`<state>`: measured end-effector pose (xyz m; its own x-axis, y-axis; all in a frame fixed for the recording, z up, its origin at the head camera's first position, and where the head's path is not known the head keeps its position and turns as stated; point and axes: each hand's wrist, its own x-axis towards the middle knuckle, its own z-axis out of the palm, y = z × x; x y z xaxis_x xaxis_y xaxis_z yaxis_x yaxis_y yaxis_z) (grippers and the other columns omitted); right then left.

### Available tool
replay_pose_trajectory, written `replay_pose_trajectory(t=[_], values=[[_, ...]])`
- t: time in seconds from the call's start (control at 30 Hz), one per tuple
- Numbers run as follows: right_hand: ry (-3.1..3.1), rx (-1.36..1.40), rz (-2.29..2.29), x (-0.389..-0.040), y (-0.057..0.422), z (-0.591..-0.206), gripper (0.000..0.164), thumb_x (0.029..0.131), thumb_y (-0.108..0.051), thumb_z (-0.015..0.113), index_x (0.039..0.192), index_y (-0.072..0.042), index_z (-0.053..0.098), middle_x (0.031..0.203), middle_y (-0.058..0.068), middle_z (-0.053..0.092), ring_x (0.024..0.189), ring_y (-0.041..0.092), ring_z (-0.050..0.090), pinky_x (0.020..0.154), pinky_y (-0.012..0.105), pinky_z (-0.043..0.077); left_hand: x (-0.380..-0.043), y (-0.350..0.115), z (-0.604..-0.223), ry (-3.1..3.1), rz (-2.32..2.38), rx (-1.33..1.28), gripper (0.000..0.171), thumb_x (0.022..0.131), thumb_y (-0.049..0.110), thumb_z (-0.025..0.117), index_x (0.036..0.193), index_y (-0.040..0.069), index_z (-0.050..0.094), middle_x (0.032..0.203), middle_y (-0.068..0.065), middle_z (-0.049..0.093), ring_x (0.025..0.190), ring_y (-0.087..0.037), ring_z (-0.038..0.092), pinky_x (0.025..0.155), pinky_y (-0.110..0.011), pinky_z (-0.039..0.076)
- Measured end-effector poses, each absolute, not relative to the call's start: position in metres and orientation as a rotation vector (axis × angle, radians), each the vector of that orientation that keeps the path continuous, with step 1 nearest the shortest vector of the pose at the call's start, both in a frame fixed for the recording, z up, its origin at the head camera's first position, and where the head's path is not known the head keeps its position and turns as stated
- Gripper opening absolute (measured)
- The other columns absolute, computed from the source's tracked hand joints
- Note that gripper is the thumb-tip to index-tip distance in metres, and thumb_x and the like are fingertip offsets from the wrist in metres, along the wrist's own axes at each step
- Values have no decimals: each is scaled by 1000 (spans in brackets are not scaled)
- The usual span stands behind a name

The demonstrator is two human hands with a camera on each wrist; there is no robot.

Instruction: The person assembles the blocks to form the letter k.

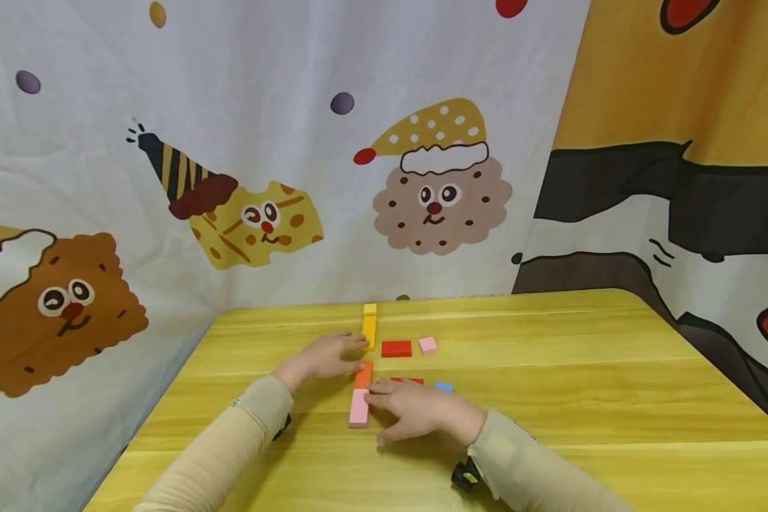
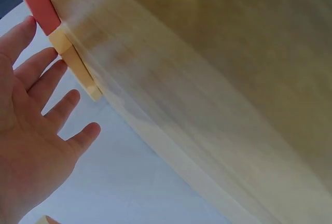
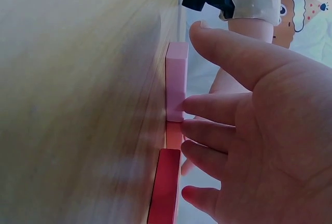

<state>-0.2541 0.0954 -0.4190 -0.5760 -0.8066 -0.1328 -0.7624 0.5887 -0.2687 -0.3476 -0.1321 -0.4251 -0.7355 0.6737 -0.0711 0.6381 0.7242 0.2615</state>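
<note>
This looks like a playroom, though whether in a home cannot be told — cartoon-printed cloth [image 1: 345,213] hangs behind a wood-grain table [image 1: 550,370], and small coloured blocks [image 1: 396,349] lie on top.

text: none legible | labels, brands: none legible | numbers, signs: none legible

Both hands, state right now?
Left hand: open, holding nothing, beside the orange block.
Right hand: open, holding nothing, at the long pink block.

Can see only parts of the flat red rectangular block [image 1: 411,380] and small blue block [image 1: 444,387] behind the bare right hand [image 1: 419,409].
</note>
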Motion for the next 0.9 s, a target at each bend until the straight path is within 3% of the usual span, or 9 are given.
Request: replay_pose_trajectory(t=[0.3,0.9], values=[[2593,-1289,-270,-253,95,-418,73,90,-48,65,147,-10,43,154,10,34,141,24,30,113,46,25,-344,-132,-424,2808,332,1155,44,97,28,59,135,5,57,141,-12,52,135,-39,38,111,-53,27],[2561,-1246,-335,-251,95,-414,71,90,-45,66,147,-9,43,154,9,35,141,23,31,113,39,27,-337,-129,-424,2899,316,1165,29,93,28,66,116,12,72,124,-4,65,128,-34,48,107,-52,34]])
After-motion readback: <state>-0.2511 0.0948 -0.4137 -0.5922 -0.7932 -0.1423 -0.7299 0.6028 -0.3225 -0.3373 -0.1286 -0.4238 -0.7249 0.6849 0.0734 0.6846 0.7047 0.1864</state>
